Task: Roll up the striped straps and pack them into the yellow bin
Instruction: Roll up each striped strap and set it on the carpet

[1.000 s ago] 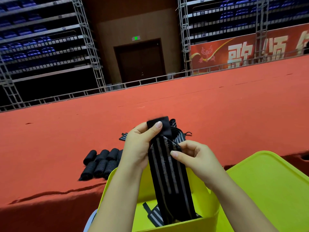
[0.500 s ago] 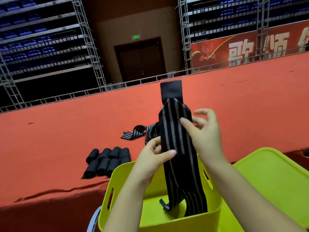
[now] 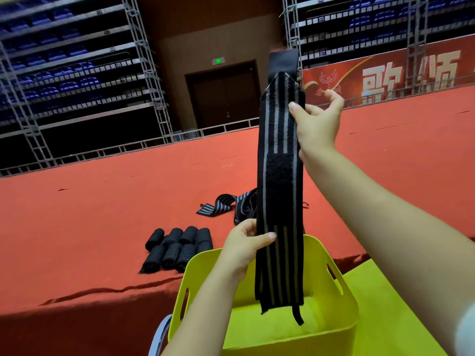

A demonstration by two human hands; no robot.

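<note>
A long black strap with grey stripes (image 3: pixel 280 176) hangs upright in front of me, its lower end dangling over the yellow bin (image 3: pixel 331 319). My right hand (image 3: pixel 317 122) pinches it near the top, thumb on the front. My left hand (image 3: pixel 244 246) grips its left edge lower down, just above the bin's rim. Several rolled straps (image 3: pixel 177 246) lie in a group on the red-covered table (image 3: pixel 90 214) left of the bin. Loose unrolled straps (image 3: pixel 226 205) lie behind the held one, partly hidden by it.
A yellow lid or second yellow surface (image 3: pixel 385 304) sits to the right of the bin. The table's front edge runs just behind the bin. Scaffolding, blue seats and a red banner (image 3: pixel 385 75) fill the background.
My right hand has lifted the strap's top end much higher, pulling the strap out straight; its lower end has risen out of the bin. My left hand slid down along its edge.
</note>
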